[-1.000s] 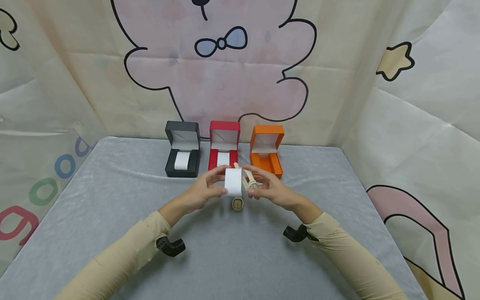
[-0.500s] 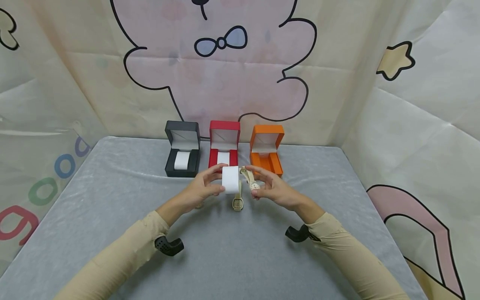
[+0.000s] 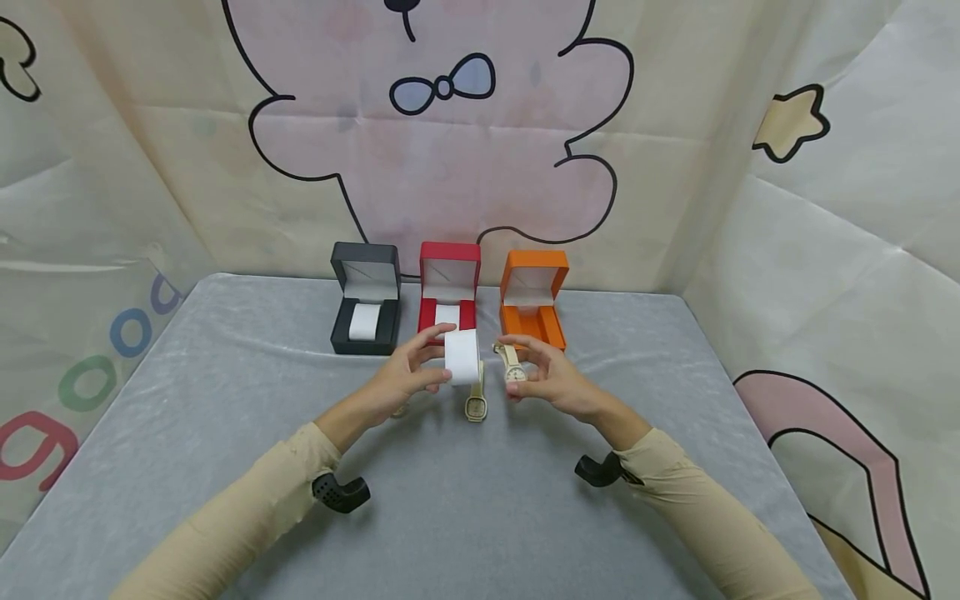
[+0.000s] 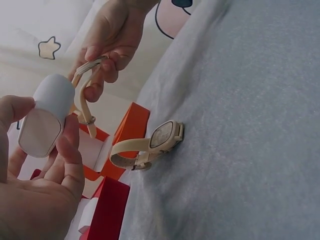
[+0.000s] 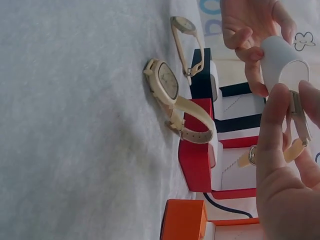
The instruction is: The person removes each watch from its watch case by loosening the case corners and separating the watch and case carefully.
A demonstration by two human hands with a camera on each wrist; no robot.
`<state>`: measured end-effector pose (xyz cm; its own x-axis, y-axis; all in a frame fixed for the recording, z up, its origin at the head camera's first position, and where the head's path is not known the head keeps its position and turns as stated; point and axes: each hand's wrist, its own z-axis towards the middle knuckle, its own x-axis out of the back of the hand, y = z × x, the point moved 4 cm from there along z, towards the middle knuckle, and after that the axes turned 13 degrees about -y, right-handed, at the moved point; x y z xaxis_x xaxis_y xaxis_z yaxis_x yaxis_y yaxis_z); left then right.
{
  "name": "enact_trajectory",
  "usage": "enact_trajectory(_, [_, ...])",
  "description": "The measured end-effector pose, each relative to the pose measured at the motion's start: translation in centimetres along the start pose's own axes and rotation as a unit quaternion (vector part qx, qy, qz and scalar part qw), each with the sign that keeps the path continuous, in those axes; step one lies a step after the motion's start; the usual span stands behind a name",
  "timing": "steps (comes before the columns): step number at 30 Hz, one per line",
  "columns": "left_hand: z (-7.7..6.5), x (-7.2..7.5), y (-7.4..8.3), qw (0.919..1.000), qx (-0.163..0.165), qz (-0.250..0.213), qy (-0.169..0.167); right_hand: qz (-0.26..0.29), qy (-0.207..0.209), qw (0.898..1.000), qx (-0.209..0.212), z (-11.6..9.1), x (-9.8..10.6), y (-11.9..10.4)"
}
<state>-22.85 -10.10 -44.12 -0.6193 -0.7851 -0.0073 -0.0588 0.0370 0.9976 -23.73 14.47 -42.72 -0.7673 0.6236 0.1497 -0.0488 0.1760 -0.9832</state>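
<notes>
My left hand grips a white watch cushion by its ends, between thumb and fingers. Just right of it, my right hand pinches a cream wristwatch by its case; the strap hangs in a loose loop, as the left wrist view shows. A gap separates watch and cushion in the head view. Below them on the table lies a second cream wristwatch, with a squarish case. A third wristwatch lies further left, mostly covered by my left hand in the head view.
Three watch boxes stand with lids up along the back of the grey cloth-covered table. The black box and red box each contain a white cushion. The orange box has none. A printed curtain hangs behind.
My right hand has moved slightly right with the wristwatch, which was close against the cushion and now stands apart. My left hand has shifted the cushion slightly left and up.
</notes>
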Motion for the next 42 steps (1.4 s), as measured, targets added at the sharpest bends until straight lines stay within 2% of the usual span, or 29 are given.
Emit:
enact_trajectory(10, [0.3, 0.0, 0.0, 1.0000, -0.008, 0.003, -0.001, -0.007, 0.030, 0.999, 0.008, -0.5, 0.6, 0.4])
enact_trajectory(23, [0.3, -0.3, 0.7, 0.9999, -0.009, -0.006, 0.001, -0.002, 0.024, 0.999, 0.026, -1.1, 0.9, 0.3])
enact_trajectory(35, [0.6, -0.3, 0.8, 0.9998, -0.017, 0.010, -0.001, -0.004, 0.028, 0.999, 0.024, -1.9, 1.3, 0.1])
enact_trajectory(42, [0.7, -0.6, 1.1, 0.9995, -0.024, 0.017, -0.008, -0.014, 0.035, 0.999, -0.002, -2.6, 2.0, 0.6])
